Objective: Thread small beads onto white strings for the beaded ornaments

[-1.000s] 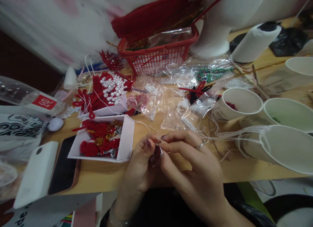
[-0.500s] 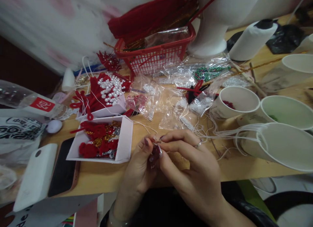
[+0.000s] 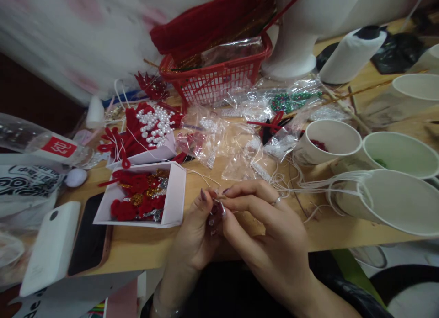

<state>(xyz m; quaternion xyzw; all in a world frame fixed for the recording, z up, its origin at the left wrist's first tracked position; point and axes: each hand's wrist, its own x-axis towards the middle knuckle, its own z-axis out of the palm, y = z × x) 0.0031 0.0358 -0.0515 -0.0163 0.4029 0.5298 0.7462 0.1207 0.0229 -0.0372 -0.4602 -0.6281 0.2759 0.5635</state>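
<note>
Left hand [image 3: 194,238]: bare, no sleeve in view. Nails [image 3: 203,194] long, painted dark mauve. Thin pale bracelet [image 3: 164,309] round the wrist. Right hand [image 3: 274,249]: bare, nails painted the same shade; slim silver ring [image 3: 275,200] on one finger. Dark clothing [image 3: 219,290] shows below both wrists.

Wooden table [image 3: 144,249], blurred pale wall [image 3: 68,34]

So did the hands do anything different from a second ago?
Hardly. The left hand and right hand stay pinched together on a tiny piece, too small to make out; only fingertips shifted a little. Nothing was picked up or dropped. The white box, paper cups and red basket stayed put.
</note>
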